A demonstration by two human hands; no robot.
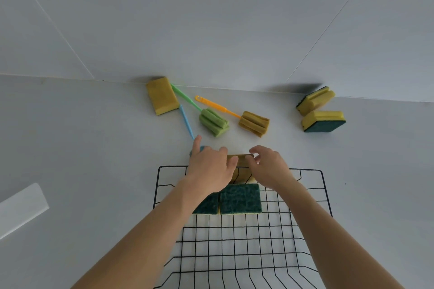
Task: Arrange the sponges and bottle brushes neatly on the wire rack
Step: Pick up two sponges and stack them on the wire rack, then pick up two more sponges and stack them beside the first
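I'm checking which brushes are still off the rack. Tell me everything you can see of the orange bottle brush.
The orange bottle brush lies flat on the grey counter, beyond the wire rack and outside it. It has a thin orange handle that looks like plastic, ending in a small open hook at the far left end, and a ribbed, mustard-yellow sponge head at the right end. It runs diagonally. Nothing touches it: the green brush lies apart to its left, and neither hand reaches it.

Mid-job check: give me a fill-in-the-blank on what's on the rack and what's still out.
1. The wire rack holds two sponges lying ____ side up.
2. The bottle brush farthest right has an ____ handle.
3. ____ bottle brushes lie outside the rack.

Missing words: green; orange; three
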